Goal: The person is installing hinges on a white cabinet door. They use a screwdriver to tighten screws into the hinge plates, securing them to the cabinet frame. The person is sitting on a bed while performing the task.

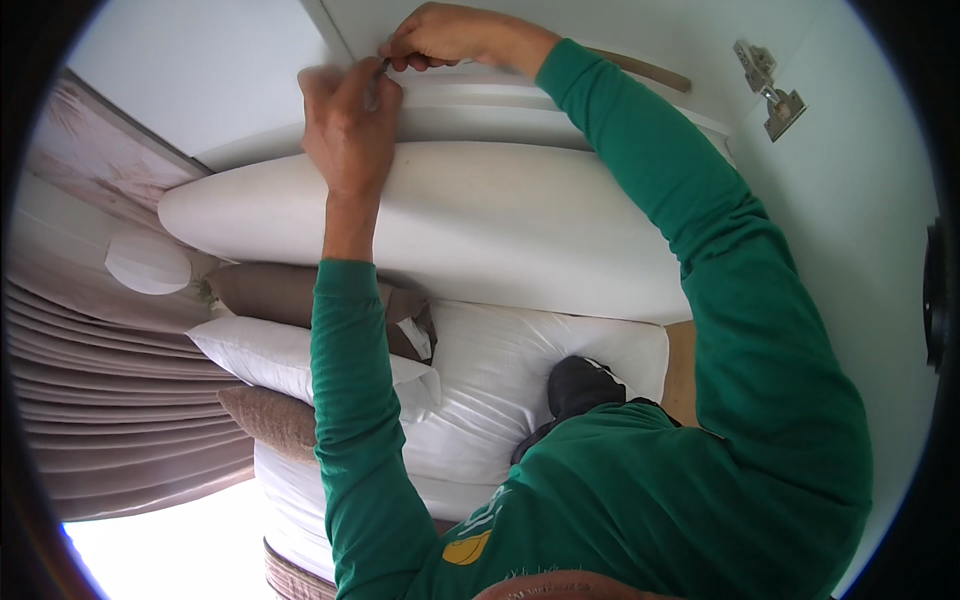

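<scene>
My left hand is raised against the white cabinet, its fingers bent and closed around something mostly hidden. Close by, at its upper right, my right hand pinches with thumb and fingers. Between the fingertips of both hands a small dark piece shows; its kind is too small to tell. Just below the hands runs a white cabinet ledge. A brown strip lies along the cabinet beyond my right wrist, partly covered by the sleeve.
A metal hinge juts from the white panel on the right. Beneath my arms are a long cream padded headboard and a bed with white sheets, cushions and a dark shoe. Pleated curtains hang at left.
</scene>
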### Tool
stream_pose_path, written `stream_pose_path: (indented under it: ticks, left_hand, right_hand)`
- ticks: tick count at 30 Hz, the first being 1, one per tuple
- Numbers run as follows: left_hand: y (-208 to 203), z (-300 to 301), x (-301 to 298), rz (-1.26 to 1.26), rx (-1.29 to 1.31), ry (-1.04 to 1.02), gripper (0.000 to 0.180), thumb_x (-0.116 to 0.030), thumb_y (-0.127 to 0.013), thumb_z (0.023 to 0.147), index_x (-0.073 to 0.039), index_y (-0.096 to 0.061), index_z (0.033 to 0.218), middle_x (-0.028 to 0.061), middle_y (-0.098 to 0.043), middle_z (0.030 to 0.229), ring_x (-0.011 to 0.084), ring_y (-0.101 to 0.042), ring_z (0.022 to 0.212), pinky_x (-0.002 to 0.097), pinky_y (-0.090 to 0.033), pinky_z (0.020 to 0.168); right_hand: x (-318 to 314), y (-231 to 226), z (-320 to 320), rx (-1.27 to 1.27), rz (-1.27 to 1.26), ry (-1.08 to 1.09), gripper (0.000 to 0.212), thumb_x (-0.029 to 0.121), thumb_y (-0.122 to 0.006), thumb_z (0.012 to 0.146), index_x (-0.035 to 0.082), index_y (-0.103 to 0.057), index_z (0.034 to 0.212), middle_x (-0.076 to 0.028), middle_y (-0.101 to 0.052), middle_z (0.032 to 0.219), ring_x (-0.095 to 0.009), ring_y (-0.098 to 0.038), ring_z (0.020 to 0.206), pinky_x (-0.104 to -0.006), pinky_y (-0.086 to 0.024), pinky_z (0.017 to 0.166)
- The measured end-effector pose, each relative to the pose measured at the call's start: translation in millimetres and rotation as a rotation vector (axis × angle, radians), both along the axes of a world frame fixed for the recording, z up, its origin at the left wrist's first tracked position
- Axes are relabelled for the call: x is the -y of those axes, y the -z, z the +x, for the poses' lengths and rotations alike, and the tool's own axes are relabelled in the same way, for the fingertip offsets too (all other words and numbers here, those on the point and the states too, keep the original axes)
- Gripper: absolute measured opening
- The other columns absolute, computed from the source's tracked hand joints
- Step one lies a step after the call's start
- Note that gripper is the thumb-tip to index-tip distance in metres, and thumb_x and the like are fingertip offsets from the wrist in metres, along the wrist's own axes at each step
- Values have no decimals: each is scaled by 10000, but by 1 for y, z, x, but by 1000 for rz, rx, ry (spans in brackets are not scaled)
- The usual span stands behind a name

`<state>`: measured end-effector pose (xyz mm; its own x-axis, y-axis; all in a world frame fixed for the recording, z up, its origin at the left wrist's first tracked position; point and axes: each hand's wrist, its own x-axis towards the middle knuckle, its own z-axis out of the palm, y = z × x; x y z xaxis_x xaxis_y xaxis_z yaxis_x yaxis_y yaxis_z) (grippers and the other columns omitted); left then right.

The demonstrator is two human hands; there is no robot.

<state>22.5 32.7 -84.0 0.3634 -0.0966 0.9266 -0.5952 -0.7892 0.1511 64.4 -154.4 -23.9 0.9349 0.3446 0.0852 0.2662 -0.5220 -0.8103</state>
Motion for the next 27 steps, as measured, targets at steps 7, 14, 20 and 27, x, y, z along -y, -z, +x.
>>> stream_pose_path:
  ticks: [7, 14, 20, 27]
  left_hand:
    - [-6, -3, -1, 95, -2, -75, 182, -245, -803, 815, -221, -788, 994, 43, -480, 984, 201, -595, 745, 376, -538, 570]
    - [-4, -5, -1, 52, -34, -46, 154, -270, -816, 820, -228, -798, 967, 36, -478, 978, 195, -592, 738, 368, -531, 567]
    - [-9, -7, -3, 79, -83, -88, 135, -263, -808, 838, -225, -798, 967, 37, -476, 976, 198, -586, 736, 367, -536, 583]
    - [-15, -13, 6, 44, -70, -54, 122, -226, -808, 844, -204, -796, 963, 45, -463, 969, 198, -568, 734, 367, -543, 595]
  right_hand:
    - [-2, 5, 5, 14, 29, -8, 364, 394, -622, 1012, 81, -715, 852, 18, -541, 698, -111, -408, 622, -287, -318, 540]
    - [2, -14, 0, 104, -185, -92, 302, 200, -518, 1006, 8, -744, 947, -64, -670, 806, -170, -520, 678, -348, -434, 622]
    - [30, -41, -25, 40, -264, 52, 340, 275, -545, 1016, 15, -764, 993, -86, -710, 849, -189, -574, 705, -357, -478, 683]
    - [140, -56, -27, -74, -662, 489, 261, 247, -603, 1001, 30, -742, 1040, -93, -709, 905, -227, -631, 841, -385, -495, 753]
